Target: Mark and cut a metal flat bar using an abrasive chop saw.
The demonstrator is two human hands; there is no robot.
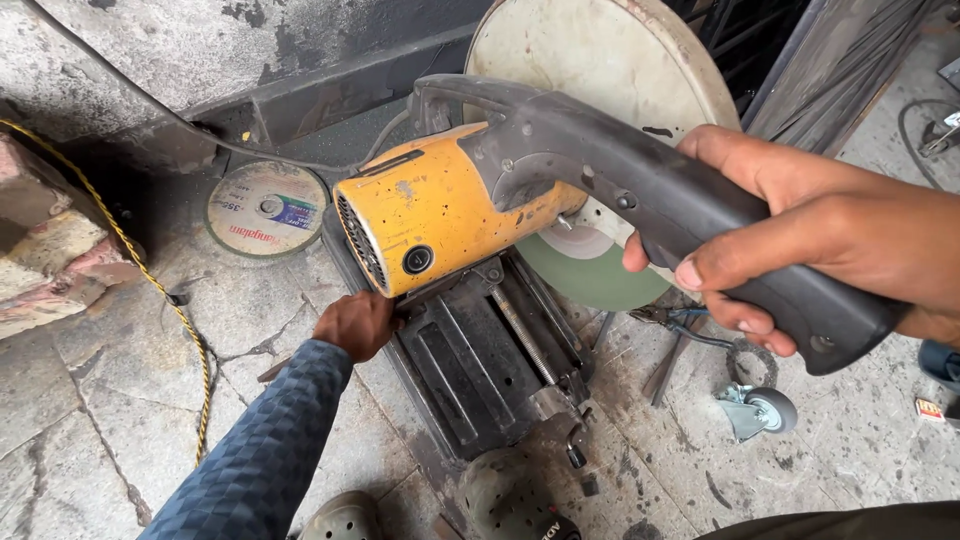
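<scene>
A chop saw with a yellow motor housing [440, 205] and a pale round blade guard [600, 55] stands on the stone floor. My right hand [800, 225] is wrapped around its dark grey handle [690, 215], which is raised. A greenish cutting disc [590, 275] shows below the guard. My left hand [355, 325], in a blue patterned sleeve, rests on the left edge of the saw's dark metal base [480, 370], under the motor. Whether its fingers grip anything is hidden. The vise screw [525, 345] runs along the base.
A spare cutting disc [267, 208] lies flat on the floor at the left. A yellow rope [160, 290] crosses the cracked stone. Bricks [45, 250] sit far left. Pliers [690, 325] and a small caster wheel [765, 408] lie right of the saw. My shoes [510, 500] are at the bottom.
</scene>
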